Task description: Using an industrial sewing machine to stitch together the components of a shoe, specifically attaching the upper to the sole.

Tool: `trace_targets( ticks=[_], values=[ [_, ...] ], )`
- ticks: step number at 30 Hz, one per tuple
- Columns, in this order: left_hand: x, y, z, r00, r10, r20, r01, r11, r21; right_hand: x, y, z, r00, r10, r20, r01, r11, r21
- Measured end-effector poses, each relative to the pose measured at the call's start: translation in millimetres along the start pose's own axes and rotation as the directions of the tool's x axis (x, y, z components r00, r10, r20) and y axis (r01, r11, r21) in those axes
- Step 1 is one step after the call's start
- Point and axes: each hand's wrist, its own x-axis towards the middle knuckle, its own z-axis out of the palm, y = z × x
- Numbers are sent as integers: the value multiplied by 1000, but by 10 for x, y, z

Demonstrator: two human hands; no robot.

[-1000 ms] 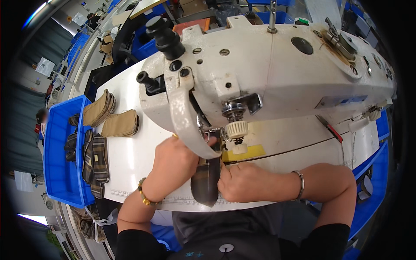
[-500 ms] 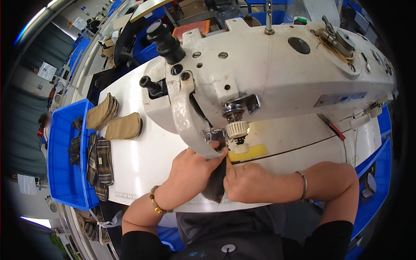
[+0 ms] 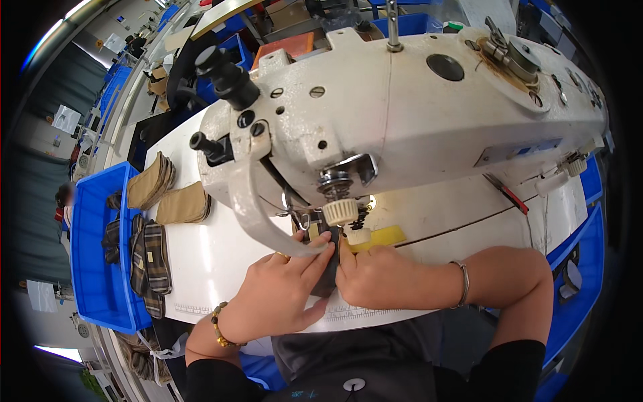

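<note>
My left hand lies palm down with fingers stretched onto a dark fabric piece with plaid under the white sewing machine head, thumb apart. My right hand is curled at the piece's right edge, fingertips pinched on it beside the presser area. The piece is partly hidden by my left hand and the machine's white lever. A yellow strip lies on the bed right of the needle area.
A blue bin stands left, beside plaid pieces and tan stacks. Red-handled snips lie right, near another blue tray. A co-worker is at far left.
My left hand has shifted down toward me, its fingers now straighter on the piece and thumb spread. My right hand stays at the edge. The view has shifted slightly.
</note>
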Motion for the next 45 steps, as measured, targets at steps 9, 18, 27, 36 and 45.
trace_targets(
  ticks=[9,18,27,36,45],
  values=[
    [85,-119,176,985,97,-141,-108,992,-70,-17,-129,-12,997,-25,-79,23,1000,-21],
    [107,-105,180,992,56,-112,-67,993,-101,-21,-127,49,992,-16,-129,12,999,-29],
    [292,-265,217,977,2,-214,-7,1000,-19,43,81,135,993,47,-105,-41,997,58],
    [116,-158,155,908,-42,-418,131,973,187,72,159,82,994,45,-95,-39,997,69],
    [246,-355,306,836,82,-542,-18,992,122,98,316,-16,978,186,-100,-167,971,171]
  ],
)
